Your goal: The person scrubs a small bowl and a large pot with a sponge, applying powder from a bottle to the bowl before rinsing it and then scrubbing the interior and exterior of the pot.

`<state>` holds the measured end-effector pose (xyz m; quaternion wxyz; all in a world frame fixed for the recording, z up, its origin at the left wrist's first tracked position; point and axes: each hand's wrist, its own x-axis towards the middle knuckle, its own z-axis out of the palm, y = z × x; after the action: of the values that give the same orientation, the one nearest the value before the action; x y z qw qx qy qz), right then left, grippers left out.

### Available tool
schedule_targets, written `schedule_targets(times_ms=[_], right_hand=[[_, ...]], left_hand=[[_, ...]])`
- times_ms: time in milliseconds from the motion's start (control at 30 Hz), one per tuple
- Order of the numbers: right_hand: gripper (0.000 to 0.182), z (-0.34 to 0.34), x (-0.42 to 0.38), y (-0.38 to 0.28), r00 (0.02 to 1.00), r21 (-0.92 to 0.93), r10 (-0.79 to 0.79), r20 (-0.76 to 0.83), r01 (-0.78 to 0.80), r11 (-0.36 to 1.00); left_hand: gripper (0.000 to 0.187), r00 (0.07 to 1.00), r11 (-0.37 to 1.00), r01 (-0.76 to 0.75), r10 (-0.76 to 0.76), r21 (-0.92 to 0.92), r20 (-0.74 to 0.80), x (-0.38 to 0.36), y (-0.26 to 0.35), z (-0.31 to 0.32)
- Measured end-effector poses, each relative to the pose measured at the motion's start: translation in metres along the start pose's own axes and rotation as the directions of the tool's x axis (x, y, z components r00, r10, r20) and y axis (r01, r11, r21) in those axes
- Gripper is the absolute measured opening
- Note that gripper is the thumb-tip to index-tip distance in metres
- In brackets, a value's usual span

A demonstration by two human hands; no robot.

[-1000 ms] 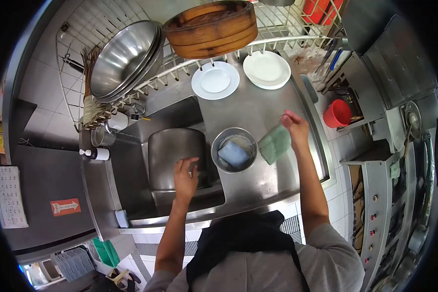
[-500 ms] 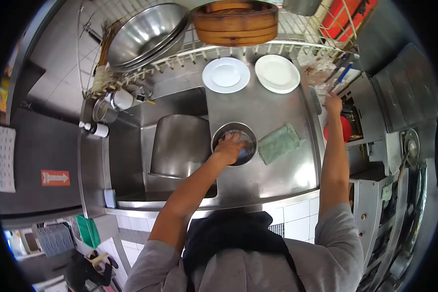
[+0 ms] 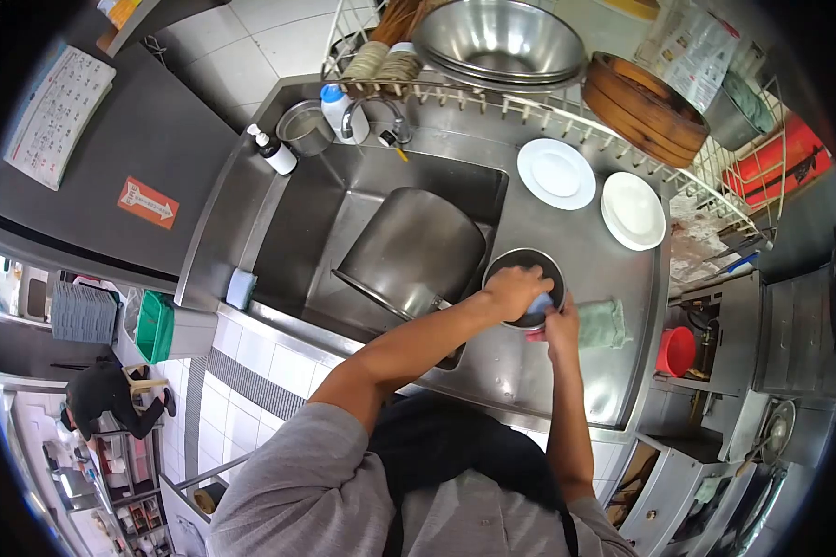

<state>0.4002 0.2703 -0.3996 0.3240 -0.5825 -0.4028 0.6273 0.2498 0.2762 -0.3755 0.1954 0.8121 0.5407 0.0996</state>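
A round metal pot [image 3: 500, 317] stands on the steel counter beside the sink. My left hand [image 3: 514, 291] reaches into it, fingers bent over something pale blue [image 3: 542, 304] whose kind I cannot make out. My right hand [image 3: 562, 327] grips the pot's right rim, thumb up. A bit of pinkish red [image 3: 535, 336] shows low at the pot's near side, mostly hidden. Just right of my right hand lies a folded green cloth [image 3: 602, 325].
In the sink [image 3: 293, 218] lies a large tilted metal pot [image 3: 418, 246]. Plates [image 3: 555, 174] and stacked white dishes [image 3: 633, 212] sit behind. A wire rack [image 3: 529, 104] holds metal bowls [image 3: 500, 42] and a bamboo steamer [image 3: 646, 110]. Another person [image 3: 111, 399] is at lower left.
My right hand has come from the far right side to the pot's rim. My left hand stays inside the pot, its fingers now more bent. The view has turned.
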Motion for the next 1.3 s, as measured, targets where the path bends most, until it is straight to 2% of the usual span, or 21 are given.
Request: schedule_targets(times_ms=[33,67,133,167,200,267,300,367,400,433,500,600,733,833,900,933,1000,1100,1167,1233,1300], right_hand=[[0.062,0.007,-0.004,-0.011,0.998,-0.072,-0.043,-0.038,0.04,0.997],[0.062,0.013,-0.002,-0.013,0.998,-0.077,-0.05,-0.038,0.047,0.996],[0.065,0.033,-0.006,-0.03,0.96,-0.283,-0.272,-0.063,0.244,0.928],[0.067,0.044,-0.01,-0.039,0.958,-0.403,-0.278,-0.074,0.226,0.887],[0.067,0.061,-0.018,-0.047,0.959,-0.418,-0.279,-0.058,0.231,0.879],[0.068,0.092,-0.024,-0.057,0.873,-0.585,-0.488,0.025,0.408,0.701],[0.068,0.104,-0.016,-0.048,0.873,-0.602,-0.486,0.041,0.41,0.685],[0.069,0.126,0.01,-0.024,0.606,-0.805,-0.763,0.223,0.557,0.207],[0.069,0.142,0.009,-0.027,0.604,-0.81,-0.762,0.234,0.555,0.191],[0.07,0.163,0.004,-0.031,0.587,-0.815,-0.773,0.242,0.556,0.167],[0.071,0.197,0.001,-0.034,0.573,-0.827,-0.78,0.25,0.545,0.135],[0.075,0.23,0.009,-0.041,0.593,-0.82,-0.766,0.251,0.551,0.158],[0.077,0.252,0.041,-0.048,0.532,-0.838,-0.828,0.176,0.523,0.158],[0.076,0.262,0.037,-0.064,0.485,-0.865,-0.859,0.162,0.488,0.113],[0.077,0.266,0.03,-0.074,0.441,-0.881,-0.88,0.178,0.469,0.057],[0.077,0.266,0.028,-0.076,0.48,-0.903,-0.858,0.185,0.427,0.044],[0.077,0.264,0.02,-0.074,0.523,-0.928,-0.833,0.18,0.371,0.033],[0.075,0.268,0.007,-0.062,0.555,-0.925,-0.789,0.262,0.377,-0.042],[0.075,0.268,0.006,-0.045,0.46,-0.872,-0.787,0.412,0.448,-0.195],[0.075,0.274,0.003,-0.042,0.488,-0.873,-0.762,0.425,0.442,-0.204],[0.075,0.278,-0.002,-0.041,0.514,-0.875,-0.741,0.432,0.437,-0.207]], left_hand=[[0.035,0.992,1.0,0.0,-0.003,-0.023,-0.125,-0.008,-0.007,-0.005],[0.035,0.991,1.0,-0.002,-0.001,-0.023,-0.134,-0.015,-0.014,-0.012],[0.041,0.939,0.987,0.114,-0.143,-0.111,-0.314,-0.034,-0.027,-0.032],[0.047,0.862,0.976,0.109,-0.187,-0.188,-0.472,-0.044,-0.04,-0.035],[0.047,0.853,0.972,0.121,-0.205,-0.2,-0.481,-0.057,-0.051,-0.038],[0.047,0.594,0.849,0.235,-0.51,-0.472,-0.622,-0.083,-0.078,-0.045],[0.05,0.511,0.755,0.324,-0.647,-0.571,-0.566,-0.096,-0.097,-0.039],[0.06,0.409,0.473,0.347,-0.853,-0.81,-0.323,-0.117,-0.154,0.003],[0.063,0.376,0.308,0.333,-0.91,-0.891,-0.174,-0.129,-0.172,0.012],[0.063,0.377,0.298,0.324,-0.911,-0.898,-0.166,-0.139,-0.183,0.015],[0.068,0.287,0.228,0.474,-0.953,-0.85,-0.095,-0.152,-0.199,0.019],[0.069,0.396,0.247,0.348,-0.913,-0.904,-0.097,-0.15,-0.217,0.014],[0.067,0.426,0.225,0.337,-0.902,-0.914,-0.065,-0.137,-0.239,-0.005],[0.063,0.445,0.289,0.313,-0.886,-0.905,-0.129,-0.133,-0.257,-0.009],[0.057,0.504,0.461,0.264,-0.815,-0.847,-0.287,-0.139,-0.265,-0.002],[0.057,0.513,0.465,0.256,-0.809,-0.848,-0.288,-0.141,-0.264,0.001],[0.054,0.487,0.644,0.184,-0.716,-0.743,-0.5,-0.15,-0.254,0.013],[0.053,0.564,0.694,0.197,-0.658,-0.693,-0.499,-0.164,-0.24,0.024],[0.053,0.532,0.672,0.168,-0.677,-0.721,-0.508,-0.166,-0.237,0.026],[0.052,0.506,0.643,0.141,-0.7,-0.752,-0.504,-0.168,-0.233,0.018],[0.053,0.43,0.402,0.296,-0.866,-0.866,-0.255,-0.168,-0.236,0.008]])
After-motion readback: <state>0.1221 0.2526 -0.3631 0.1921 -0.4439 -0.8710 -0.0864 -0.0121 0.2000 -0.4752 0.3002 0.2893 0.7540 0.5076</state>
